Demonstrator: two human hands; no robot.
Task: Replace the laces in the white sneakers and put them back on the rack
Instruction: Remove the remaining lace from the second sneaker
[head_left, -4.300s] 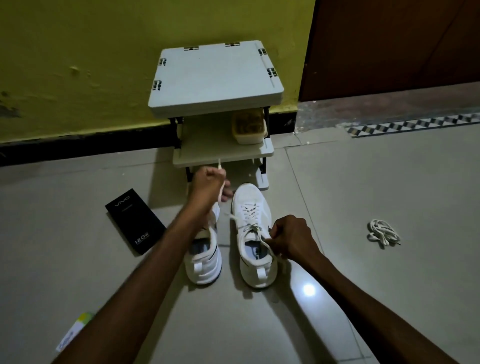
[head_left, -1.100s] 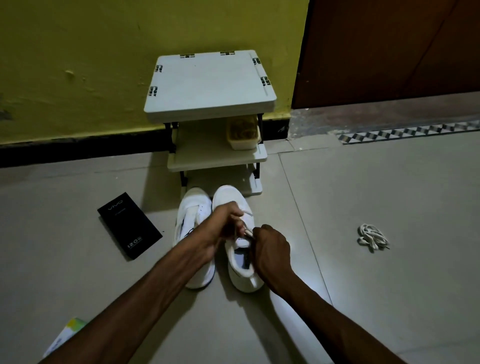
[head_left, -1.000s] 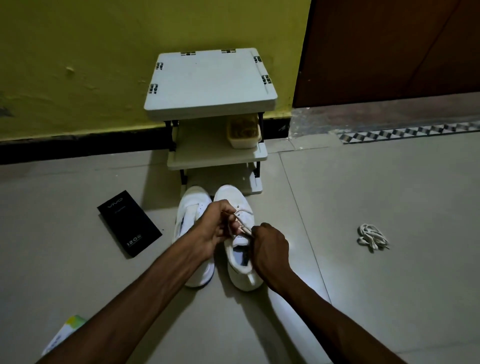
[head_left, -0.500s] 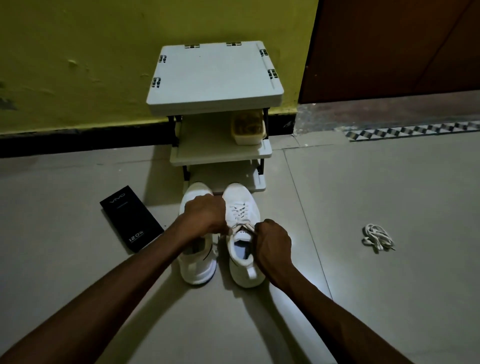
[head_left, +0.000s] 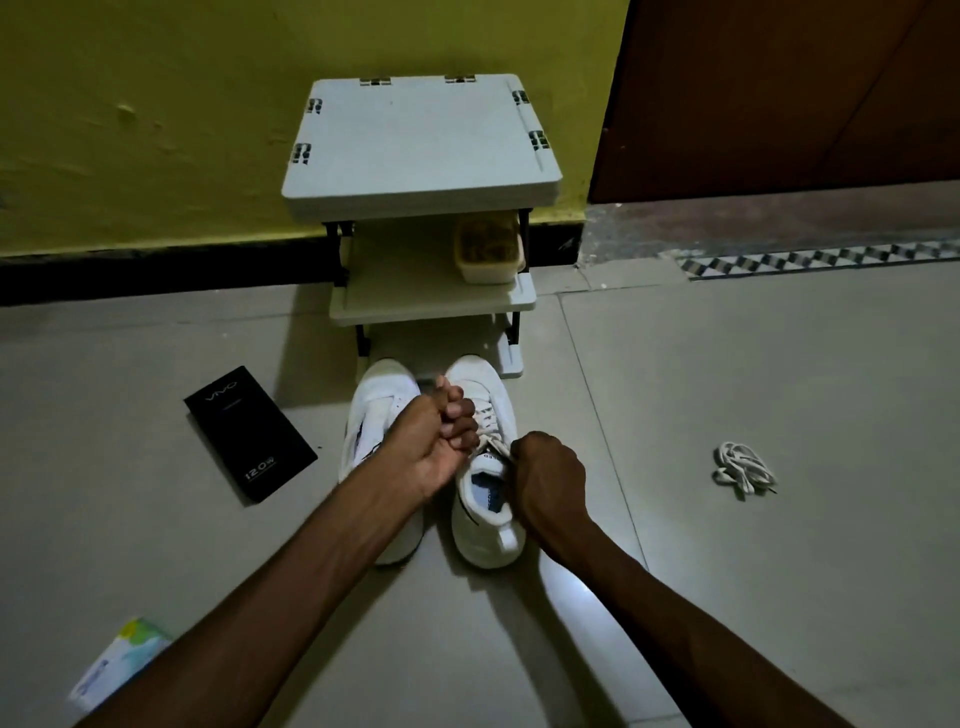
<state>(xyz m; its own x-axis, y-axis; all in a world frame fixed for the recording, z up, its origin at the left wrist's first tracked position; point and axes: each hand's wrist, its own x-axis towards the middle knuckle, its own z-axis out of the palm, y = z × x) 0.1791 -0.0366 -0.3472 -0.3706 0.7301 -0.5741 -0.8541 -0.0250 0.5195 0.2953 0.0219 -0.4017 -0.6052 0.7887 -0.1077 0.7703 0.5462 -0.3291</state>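
Two white sneakers stand side by side on the floor, toes toward the rack (head_left: 426, 150). The right sneaker (head_left: 485, 499) is laced across its front. My left hand (head_left: 434, 436) is curled over the gap between the shoes and grips one end of that lace. My right hand (head_left: 548, 478) is closed at the shoe's top eyelets and pinches the other lace end (head_left: 496, 441). The left sneaker (head_left: 376, 410) lies partly under my left forearm; no lace shows in it. A bundle of loose white laces (head_left: 743, 467) lies on the floor at the right.
The rack's middle shelf holds a small lidded tub (head_left: 488, 252) at its right end. A black phone box (head_left: 249, 434) lies left of the shoes. A pale packet (head_left: 122, 662) sits at the lower left. A yellow wall and a brown door (head_left: 789, 93) stand behind.
My left hand has drawn back from the rack to just above the right sneaker, holding its lace end close. My right hand stays at the shoe's tongue.
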